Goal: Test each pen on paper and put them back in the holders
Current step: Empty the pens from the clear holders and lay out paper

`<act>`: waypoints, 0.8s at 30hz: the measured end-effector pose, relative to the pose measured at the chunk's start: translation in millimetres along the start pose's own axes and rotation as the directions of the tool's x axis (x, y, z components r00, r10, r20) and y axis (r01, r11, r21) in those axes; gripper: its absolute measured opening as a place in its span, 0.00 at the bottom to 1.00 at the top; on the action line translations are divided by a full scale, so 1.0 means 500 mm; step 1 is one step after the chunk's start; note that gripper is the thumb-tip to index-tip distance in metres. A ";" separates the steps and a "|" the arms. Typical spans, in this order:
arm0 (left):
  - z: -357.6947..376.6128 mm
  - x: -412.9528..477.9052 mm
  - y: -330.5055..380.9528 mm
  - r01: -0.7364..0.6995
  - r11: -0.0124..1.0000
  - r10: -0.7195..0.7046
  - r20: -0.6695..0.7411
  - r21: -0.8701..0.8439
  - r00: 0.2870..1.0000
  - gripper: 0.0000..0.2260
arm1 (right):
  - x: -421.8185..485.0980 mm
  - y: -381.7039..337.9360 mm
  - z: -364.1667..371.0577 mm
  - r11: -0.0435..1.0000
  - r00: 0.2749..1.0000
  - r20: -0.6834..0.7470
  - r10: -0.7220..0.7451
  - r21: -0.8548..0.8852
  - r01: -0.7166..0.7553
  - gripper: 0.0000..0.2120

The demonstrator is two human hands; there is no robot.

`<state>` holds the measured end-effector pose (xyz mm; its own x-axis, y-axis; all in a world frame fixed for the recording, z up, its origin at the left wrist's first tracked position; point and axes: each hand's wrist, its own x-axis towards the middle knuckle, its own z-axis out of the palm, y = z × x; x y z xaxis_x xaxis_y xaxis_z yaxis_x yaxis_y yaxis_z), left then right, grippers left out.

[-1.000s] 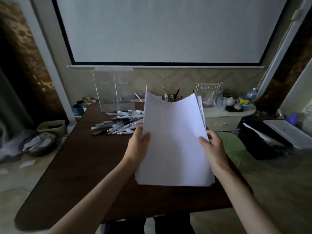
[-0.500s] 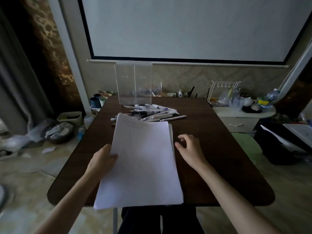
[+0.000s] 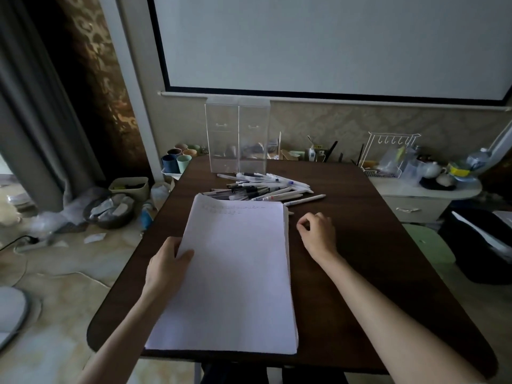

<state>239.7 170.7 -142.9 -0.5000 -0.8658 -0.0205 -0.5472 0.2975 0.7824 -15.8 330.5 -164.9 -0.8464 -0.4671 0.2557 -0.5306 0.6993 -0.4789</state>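
Note:
A stack of white paper (image 3: 235, 275) lies flat on the dark brown table (image 3: 374, 259), faint scribbles near its top edge. My left hand (image 3: 166, 264) rests on the stack's left edge, thumb on top of the sheets. My right hand (image 3: 317, 235) hovers just right of the stack, fingers loosely curled and holding nothing. Beyond the paper lies a pile of several pens (image 3: 263, 187), mostly white and black. Behind the pile stands a clear acrylic two-compartment holder (image 3: 237, 134), which looks empty.
Coloured cups (image 3: 177, 159) sit at the table's far left corner. A white side cabinet (image 3: 424, 195) with a wire rack (image 3: 388, 151) and clutter stands to the right. Baskets and rubbish (image 3: 110, 206) lie on the floor at left. A black bin (image 3: 476, 245) is at right.
The paper stack, held upright in both hands a second ago, now lies flat on the table. My right hand has let go and moved off to the right; my left stays on the edge.

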 end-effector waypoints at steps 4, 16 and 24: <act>-0.024 -0.001 -0.017 -0.083 0.992 0.081 -0.024 -0.091 0.996 0.10 | -0.001 -0.008 0.009 0.988 0.994 0.043 -0.096 0.127 0.090 0.16; -0.127 0.018 -0.076 -0.015 0.952 0.019 0.012 -0.306 1.000 0.09 | 0.044 -0.065 0.062 0.991 0.991 0.009 -0.131 0.007 0.131 0.06; -0.068 0.024 -0.034 -0.040 0.947 0.054 0.037 -0.320 0.998 0.08 | 0.031 -0.028 0.003 0.929 0.988 -0.149 -0.049 0.357 0.100 0.03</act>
<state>265.8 141.7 -135.5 -0.5537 -0.8327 -0.0011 -0.2836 0.1873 0.9405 -21.5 312.7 -155.6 -0.8166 -0.4147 0.4014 -0.5615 0.4095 -0.7191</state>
